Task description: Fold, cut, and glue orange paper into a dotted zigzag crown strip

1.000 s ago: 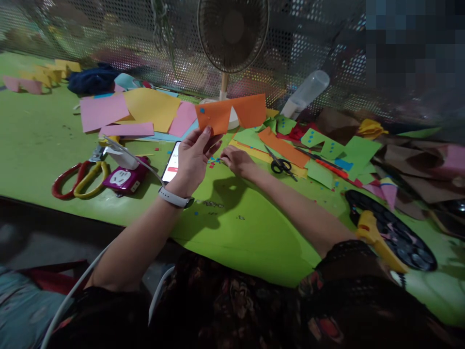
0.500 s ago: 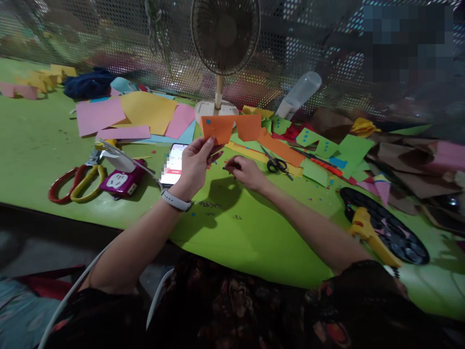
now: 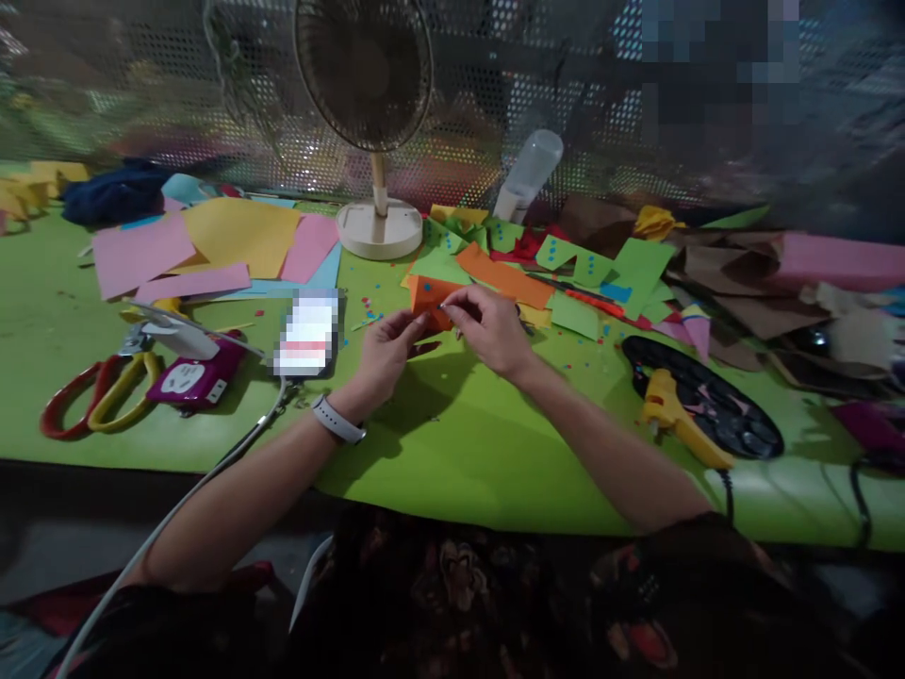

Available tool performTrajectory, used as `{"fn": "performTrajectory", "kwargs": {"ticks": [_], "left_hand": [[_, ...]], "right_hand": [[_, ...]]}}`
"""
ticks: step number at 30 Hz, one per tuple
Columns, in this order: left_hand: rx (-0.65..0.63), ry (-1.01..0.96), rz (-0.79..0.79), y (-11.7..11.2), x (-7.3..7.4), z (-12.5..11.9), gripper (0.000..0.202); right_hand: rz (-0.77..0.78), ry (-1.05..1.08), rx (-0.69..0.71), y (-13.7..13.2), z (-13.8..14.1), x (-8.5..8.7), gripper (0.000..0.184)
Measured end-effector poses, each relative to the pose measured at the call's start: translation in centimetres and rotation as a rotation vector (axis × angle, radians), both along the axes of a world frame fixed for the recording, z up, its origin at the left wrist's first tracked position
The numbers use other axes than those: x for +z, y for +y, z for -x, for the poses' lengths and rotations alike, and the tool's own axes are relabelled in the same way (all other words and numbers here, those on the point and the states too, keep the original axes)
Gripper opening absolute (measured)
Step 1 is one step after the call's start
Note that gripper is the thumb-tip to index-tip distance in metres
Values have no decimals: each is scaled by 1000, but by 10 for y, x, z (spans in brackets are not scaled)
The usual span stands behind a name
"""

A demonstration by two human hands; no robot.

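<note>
My left hand (image 3: 388, 354) pinches a cut piece of orange paper (image 3: 424, 289) between thumb and fingers, raised above the green table. One small blue square shows on the paper's upper part. My right hand (image 3: 491, 330) is closed in a pinch, its fingertips at the paper's face. A tiny dark bit shows at those fingertips, too small to make out. The right hand covers the paper's right part. Behind my hands lie an orange strip (image 3: 505, 275) and green cut pieces with blue dots (image 3: 576, 259). Black scissors (image 3: 524, 319) are mostly hidden behind my right hand.
On the left are a phone (image 3: 307, 335), a purple power adapter (image 3: 202, 372), red-and-yellow-handled pliers (image 3: 117, 391) and coloured paper sheets (image 3: 240, 236). A fan (image 3: 380, 231) and a bottle (image 3: 532, 174) stand behind. At right, a yellow glue gun (image 3: 679, 420) rests against a black palette (image 3: 749, 415).
My right hand has moved up to the orange paper, its fingertips now against it. The left hand has brought the paper lower and nearer. The camera view has turned to the right.
</note>
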State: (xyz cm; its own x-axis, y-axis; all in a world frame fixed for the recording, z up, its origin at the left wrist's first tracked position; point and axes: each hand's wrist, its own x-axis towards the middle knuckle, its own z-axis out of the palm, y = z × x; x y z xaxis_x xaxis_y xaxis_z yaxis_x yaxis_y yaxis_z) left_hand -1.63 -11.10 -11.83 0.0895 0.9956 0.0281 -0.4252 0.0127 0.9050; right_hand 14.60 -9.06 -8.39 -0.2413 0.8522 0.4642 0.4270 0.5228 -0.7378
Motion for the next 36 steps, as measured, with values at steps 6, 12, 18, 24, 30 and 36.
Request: {"fn": "performTrajectory", "kwargs": {"ticks": [6, 12, 18, 24, 30, 36], "left_hand": [[-8, 19, 19, -3, -1, -3, 26], [3, 35, 46, -6, 0, -5, 24], [21, 13, 63, -7, -1, -8, 20], [16, 6, 49, -7, -3, -9, 23], [31, 36, 24, -7, -3, -9, 25], [22, 46, -1, -7, -4, -9, 23]], "right_hand": [[-33, -44, -40, -1, 1, -3, 7], [1, -8, -73, -2, 2, -5, 8], [74, 82, -81, -2, 6, -9, 10], [82, 70, -105, -3, 8, -11, 11], [61, 65, -112, -3, 9, -13, 11], [17, 55, -125, -5, 10, -12, 10]]}}
